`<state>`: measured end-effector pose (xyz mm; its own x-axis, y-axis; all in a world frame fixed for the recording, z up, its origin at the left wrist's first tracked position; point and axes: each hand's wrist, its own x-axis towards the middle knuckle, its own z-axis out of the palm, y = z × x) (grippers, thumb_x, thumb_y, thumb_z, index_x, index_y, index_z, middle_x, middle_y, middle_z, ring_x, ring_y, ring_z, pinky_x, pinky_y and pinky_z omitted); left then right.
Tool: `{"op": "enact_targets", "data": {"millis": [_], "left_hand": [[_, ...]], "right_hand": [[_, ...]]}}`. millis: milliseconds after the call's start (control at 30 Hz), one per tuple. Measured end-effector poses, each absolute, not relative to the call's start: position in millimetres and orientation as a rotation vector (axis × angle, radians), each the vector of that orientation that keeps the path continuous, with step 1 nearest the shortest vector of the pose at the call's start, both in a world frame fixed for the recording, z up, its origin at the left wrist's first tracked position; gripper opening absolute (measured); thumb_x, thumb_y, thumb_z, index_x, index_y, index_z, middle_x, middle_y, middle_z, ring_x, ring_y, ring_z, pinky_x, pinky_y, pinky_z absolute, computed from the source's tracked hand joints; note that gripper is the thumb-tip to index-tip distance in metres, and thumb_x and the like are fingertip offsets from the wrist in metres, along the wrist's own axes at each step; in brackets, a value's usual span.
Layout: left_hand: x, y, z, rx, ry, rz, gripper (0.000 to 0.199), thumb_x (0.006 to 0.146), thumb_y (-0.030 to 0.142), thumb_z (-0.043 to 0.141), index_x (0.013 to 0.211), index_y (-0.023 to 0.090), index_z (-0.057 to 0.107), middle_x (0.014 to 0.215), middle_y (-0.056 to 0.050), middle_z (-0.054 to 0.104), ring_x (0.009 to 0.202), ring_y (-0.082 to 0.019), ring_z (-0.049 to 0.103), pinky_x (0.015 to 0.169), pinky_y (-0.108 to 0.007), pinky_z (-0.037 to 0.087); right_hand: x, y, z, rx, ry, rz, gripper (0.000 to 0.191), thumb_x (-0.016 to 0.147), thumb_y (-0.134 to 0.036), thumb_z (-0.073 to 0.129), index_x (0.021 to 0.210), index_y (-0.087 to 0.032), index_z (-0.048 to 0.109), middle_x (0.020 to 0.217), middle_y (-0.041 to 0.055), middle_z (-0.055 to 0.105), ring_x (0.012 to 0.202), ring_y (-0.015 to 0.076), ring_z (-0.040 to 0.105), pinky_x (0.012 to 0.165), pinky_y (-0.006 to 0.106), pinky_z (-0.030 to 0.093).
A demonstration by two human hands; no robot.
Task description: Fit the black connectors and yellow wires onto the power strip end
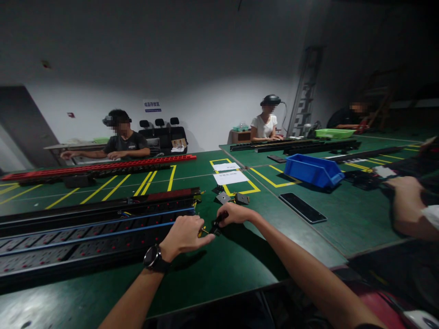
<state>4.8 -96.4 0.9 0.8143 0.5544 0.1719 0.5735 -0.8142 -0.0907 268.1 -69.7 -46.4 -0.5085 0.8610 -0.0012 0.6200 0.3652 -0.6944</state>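
My left hand (185,234), with a watch (152,257) on its wrist, is beside the end of a long black strip (113,233) on the table. Its fingers are curled and its thumb points right, closed around a small yellow piece (203,231), possibly a wire or connector. Close by on the right, my right hand (236,214) pinches a small black part (216,226); its exact kind is too small to make out. Just beyond the hands lie small grey-black blocks (242,198) with bits of yellow.
Several long black strips with blue edges fill the left side. A phone (302,207) and a blue bin (313,171) lie to the right. White paper sheets (229,177) and yellow tape mark the green table (260,256). Co-workers sit across it; another person's arm (408,205) reaches in from the right.
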Motion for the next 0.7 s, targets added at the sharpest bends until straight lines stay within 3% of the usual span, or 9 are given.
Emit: {"op": "enact_targets", "data": {"millis": [133, 267, 500, 700], "left_hand": [[3, -95, 1, -2.877, -0.852, -0.219, 0.069, 0.087, 0.081, 0.038, 0.078, 0.017, 0.063, 0.080, -0.009, 0.067, 0.073, -0.023, 0.063, 0.061, -0.030, 0.038], [3, -95, 2, -2.877, -0.838, -0.196, 0.073, 0.083, 0.087, 0.039, 0.078, 0.017, 0.063, 0.082, -0.008, 0.068, 0.072, -0.022, 0.063, 0.061, -0.030, 0.037], [5, -97, 0, -2.825, -0.870, -0.194, 0.048, 0.088, 0.064, 0.055, 0.083, 0.017, 0.064, 0.085, -0.009, 0.069, 0.078, -0.024, 0.065, 0.064, -0.030, 0.041], [5, -98, 1, -2.831, -0.867, -0.181, 0.041, 0.089, 0.057, 0.056, 0.082, 0.018, 0.062, 0.085, -0.009, 0.069, 0.077, -0.024, 0.066, 0.062, -0.030, 0.041]], "right_hand": [[261, -72, -48, -1.193, -2.281, 1.098, 0.031, 0.069, -0.032, 0.081, 0.096, -0.016, 0.078, 0.079, 0.0007, 0.072, 0.068, 0.0142, 0.061, 0.061, 0.022, 0.042], [246, -76, -51, -1.115, -2.301, 1.066, 0.031, 0.071, -0.034, 0.082, 0.095, -0.015, 0.078, 0.077, 0.0001, 0.071, 0.068, 0.0136, 0.060, 0.060, 0.022, 0.041], [231, -77, -61, -1.172, -2.215, 0.861, 0.030, 0.068, -0.035, 0.087, 0.089, -0.015, 0.076, 0.078, 0.0005, 0.071, 0.069, 0.0141, 0.060, 0.060, 0.022, 0.040], [234, -78, -56, -1.210, -2.270, 0.843, 0.030, 0.067, -0.036, 0.087, 0.085, -0.016, 0.073, 0.075, -0.0013, 0.067, 0.067, 0.0128, 0.057, 0.058, 0.021, 0.037]]}}
